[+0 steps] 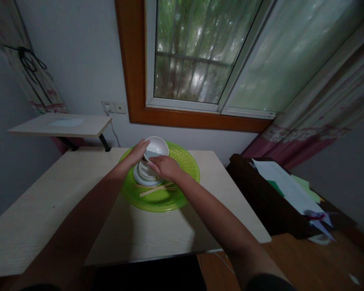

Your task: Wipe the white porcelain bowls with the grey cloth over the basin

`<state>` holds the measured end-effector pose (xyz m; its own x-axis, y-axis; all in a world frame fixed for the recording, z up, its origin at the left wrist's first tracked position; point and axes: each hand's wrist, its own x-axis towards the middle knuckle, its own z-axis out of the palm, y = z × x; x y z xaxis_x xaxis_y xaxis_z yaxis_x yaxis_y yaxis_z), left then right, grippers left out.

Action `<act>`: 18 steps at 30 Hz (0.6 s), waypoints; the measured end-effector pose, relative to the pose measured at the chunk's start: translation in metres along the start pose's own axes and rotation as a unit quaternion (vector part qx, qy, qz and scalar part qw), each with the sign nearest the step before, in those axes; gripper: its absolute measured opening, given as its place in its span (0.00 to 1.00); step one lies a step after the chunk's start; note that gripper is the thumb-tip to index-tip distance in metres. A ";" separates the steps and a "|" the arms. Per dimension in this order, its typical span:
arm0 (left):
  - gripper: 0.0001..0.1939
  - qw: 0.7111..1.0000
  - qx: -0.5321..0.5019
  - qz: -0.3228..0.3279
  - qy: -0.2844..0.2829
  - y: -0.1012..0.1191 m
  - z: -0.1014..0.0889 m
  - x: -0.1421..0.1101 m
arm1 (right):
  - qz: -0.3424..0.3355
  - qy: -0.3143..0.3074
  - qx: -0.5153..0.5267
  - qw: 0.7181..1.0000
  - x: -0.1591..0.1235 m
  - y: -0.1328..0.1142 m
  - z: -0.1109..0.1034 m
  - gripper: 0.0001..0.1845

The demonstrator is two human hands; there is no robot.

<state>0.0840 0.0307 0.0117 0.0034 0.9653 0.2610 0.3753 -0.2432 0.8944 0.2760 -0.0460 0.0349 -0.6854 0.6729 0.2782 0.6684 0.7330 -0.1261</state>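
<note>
White bowl [157, 146], tilted, clamped in both hands: left hand [138, 150] at its left edge, right hand [165, 167] gripping its near edge. Below the hands, stacked dishes [147, 171], maybe bowls on plates, on green tray [186, 162]. Chopsticks [153, 190] on tray, nearer the camera than right hand, crossed.
</note>
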 end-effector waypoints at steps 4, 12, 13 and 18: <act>0.22 0.999 -0.014 0.027 0.010 -0.002 0.000 -0.005 | -0.029 0.005 -0.032 0.999 -0.009 -0.002 0.005 0.32; 0.20 0.999 -0.020 0.039 0.029 0.004 0.001 -0.015 | -0.071 0.012 -0.035 0.997 -0.009 -0.004 0.012 0.37; 0.19 0.999 -0.024 0.039 0.026 0.004 0.001 -0.015 | -0.078 0.014 -0.040 0.996 -0.009 -0.003 0.013 0.38; 0.15 0.998 -0.047 0.040 0.011 0.004 0.003 -0.013 | -0.065 0.022 -0.081 0.994 -0.006 0.002 0.021 0.40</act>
<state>0.0885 0.0173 0.0105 0.0085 0.9404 0.3401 0.2855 -0.3282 0.9004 0.2757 -0.0463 0.0129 -0.7582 0.5655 0.3246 0.6150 0.7856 0.0676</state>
